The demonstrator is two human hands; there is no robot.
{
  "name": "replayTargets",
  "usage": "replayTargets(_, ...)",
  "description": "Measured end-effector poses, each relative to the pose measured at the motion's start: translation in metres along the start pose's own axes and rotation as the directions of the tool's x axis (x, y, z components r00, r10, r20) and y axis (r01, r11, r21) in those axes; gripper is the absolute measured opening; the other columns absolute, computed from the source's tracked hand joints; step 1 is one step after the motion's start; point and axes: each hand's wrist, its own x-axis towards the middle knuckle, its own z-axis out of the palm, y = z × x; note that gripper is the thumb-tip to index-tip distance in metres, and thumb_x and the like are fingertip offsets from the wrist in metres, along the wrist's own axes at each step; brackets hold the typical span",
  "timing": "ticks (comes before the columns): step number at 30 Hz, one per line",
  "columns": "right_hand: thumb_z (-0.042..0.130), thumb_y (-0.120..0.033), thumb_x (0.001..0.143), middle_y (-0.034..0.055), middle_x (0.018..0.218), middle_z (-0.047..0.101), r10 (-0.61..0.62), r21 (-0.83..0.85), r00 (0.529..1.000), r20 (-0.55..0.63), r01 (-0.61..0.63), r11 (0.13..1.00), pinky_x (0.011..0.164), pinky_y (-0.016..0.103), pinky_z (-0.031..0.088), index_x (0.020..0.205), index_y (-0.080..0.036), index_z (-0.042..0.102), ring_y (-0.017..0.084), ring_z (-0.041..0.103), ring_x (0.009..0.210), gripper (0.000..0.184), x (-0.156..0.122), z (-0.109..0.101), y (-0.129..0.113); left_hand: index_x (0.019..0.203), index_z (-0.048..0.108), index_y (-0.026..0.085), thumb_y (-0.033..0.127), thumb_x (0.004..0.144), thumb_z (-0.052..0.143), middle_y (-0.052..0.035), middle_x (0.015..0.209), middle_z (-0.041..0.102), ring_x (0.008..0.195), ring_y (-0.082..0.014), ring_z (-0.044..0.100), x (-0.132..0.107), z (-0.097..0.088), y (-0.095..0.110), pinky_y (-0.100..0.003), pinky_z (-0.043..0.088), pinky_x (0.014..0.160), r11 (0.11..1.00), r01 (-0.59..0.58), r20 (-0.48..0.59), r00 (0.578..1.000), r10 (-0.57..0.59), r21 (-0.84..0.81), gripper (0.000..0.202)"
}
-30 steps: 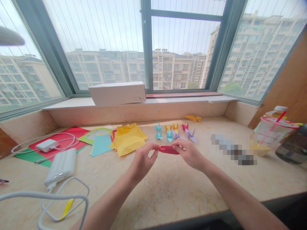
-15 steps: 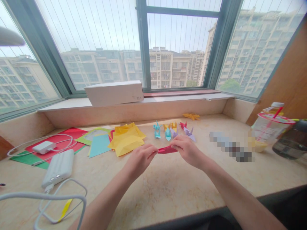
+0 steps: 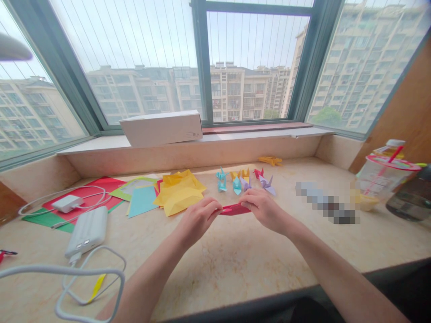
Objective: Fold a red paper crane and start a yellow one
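A narrow folded piece of red paper (image 3: 235, 209) is held just above the stone counter (image 3: 235, 260) between both my hands. My left hand (image 3: 198, 218) pinches its left end with closed fingers. My right hand (image 3: 264, 208) pinches its right end the same way. Just beyond them stands a row of several small folded paper cranes (image 3: 240, 181) in blue, yellow, red and lilac. One more yellow folded figure (image 3: 270, 160) lies farther back near the sill wall.
Loose yellow sheets (image 3: 179, 192) and blue, green and red sheets (image 3: 101, 193) lie at the left. A white power bank (image 3: 86, 231) with cables and a charger (image 3: 65, 202) sit farther left. A white box (image 3: 161, 128) rests on the sill. A plastic cup (image 3: 380, 179) and dark bottle (image 3: 409, 197) stand right.
Both hands keep their pinch on the red paper, which looks slightly flatter and lower. The view has shifted a little; nothing else on the counter moved.
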Motion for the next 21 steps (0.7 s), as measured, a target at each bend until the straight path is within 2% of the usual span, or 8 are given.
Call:
replayTargets(5,0.050,-0.019,0.097,0.0068,0.086,0.068,0.017,-0.017,1.000,0.000,-0.017,1.000,0.078,0.036,0.045,0.087,-0.020,0.072,0.021,0.061,0.084,0.025,0.0013,-0.0013,-0.0002,0.093,0.064,0.020,0.021,0.097,0.050,-0.0042,0.091,0.066,0.081,-0.0154,0.061,0.0000,-0.0030,0.0021,-0.025,0.045,0.074,0.999,-0.040,-0.049,0.998,0.040,-0.004,0.014)
replayTargets(12,0.052,-0.016,0.096,0.0058,0.084,0.068,0.006,-0.022,1.000,-0.015,-0.007,1.000,0.077,0.034,0.045,0.087,-0.019,0.072,0.020,0.060,0.082,0.022,0.0012,0.0004,0.0030,0.104,0.066,0.019,0.021,0.096,0.053,-0.0029,0.080,0.064,0.074,-0.0154,0.060,0.0004,-0.0016,0.0017,-0.025,0.044,0.068,0.994,-0.096,-0.129,0.986,0.103,0.059,0.015)
replayTargets(17,0.053,-0.015,0.095,0.0052,0.083,0.068,0.011,-0.032,1.000,-0.028,-0.012,0.999,0.078,0.034,0.045,0.086,-0.019,0.071,0.019,0.060,0.081,0.021,0.0014,0.0008,0.0023,0.099,0.067,0.019,0.019,0.095,0.054,-0.0022,0.081,0.066,0.075,-0.0140,0.061,0.0008,-0.0009,0.0048,-0.024,0.046,0.069,0.998,-0.057,-0.161,0.986,0.053,-0.017,0.013)
replayTargets(21,0.054,-0.013,0.095,0.0039,0.083,0.069,-0.004,-0.057,1.000,-0.023,0.003,0.998,0.079,0.034,0.043,0.085,-0.019,0.070,0.020,0.060,0.083,0.019,0.0005,0.0025,0.0029,0.100,0.067,0.019,0.020,0.095,0.055,-0.0036,0.089,0.067,0.083,-0.0155,0.063,0.0006,0.0011,0.0062,-0.026,0.048,0.075,0.998,-0.014,-0.110,0.994,0.008,-0.057,0.013)
